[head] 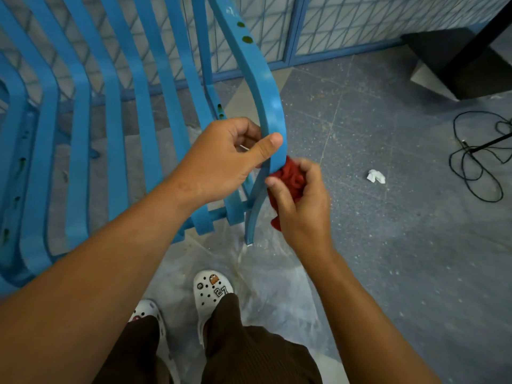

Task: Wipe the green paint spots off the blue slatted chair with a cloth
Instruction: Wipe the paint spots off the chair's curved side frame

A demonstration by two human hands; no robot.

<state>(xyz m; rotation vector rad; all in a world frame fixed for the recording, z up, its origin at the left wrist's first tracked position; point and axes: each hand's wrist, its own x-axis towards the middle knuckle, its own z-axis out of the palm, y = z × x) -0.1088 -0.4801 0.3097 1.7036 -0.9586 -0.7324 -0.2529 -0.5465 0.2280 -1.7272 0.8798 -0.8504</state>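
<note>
Chair: the blue slatted chair (110, 112) fills the frame from 9 to 12 o'clock, its curved outer rail (270, 106) sweeping down the middle to a foot near the clear plastic sheet (266, 273) on the floor.
Left hand: the left hand (221, 162) wraps the outer rail at centre, thumb pressed across its front face and fingers curled behind, so the grip is closed around the rail.
Right hand: the right hand (302, 200), just toward 4 o'clock of the left, has its grip bunched tight on the red cloth (291, 178), pushing the wad against the outer edge of the rail.
Green spots: two green paint spots (247, 39) sit high on the same rail toward 12 o'clock, not yet wiped; more green marks show on the inner post (220, 109) and on the far-left frame near 9 o'clock.
Cloth handling: soft, light and limp by the look of it; judged best held wadded in the palm so a firm pad meets the rail, with a tail hanging loose below.
Chair handling: the rail looks rigid and smooth, probably slick under paint; steadying it just above the rubbed spot, as the left hand does, seems the sound hold.
Progress: likely mid-task, lower rail in hand, upper spots remaining.
Floor: a crumpled white scrap (376, 176) and a black cable (476, 162) lie toward 3 o'clock, well apart.
</note>
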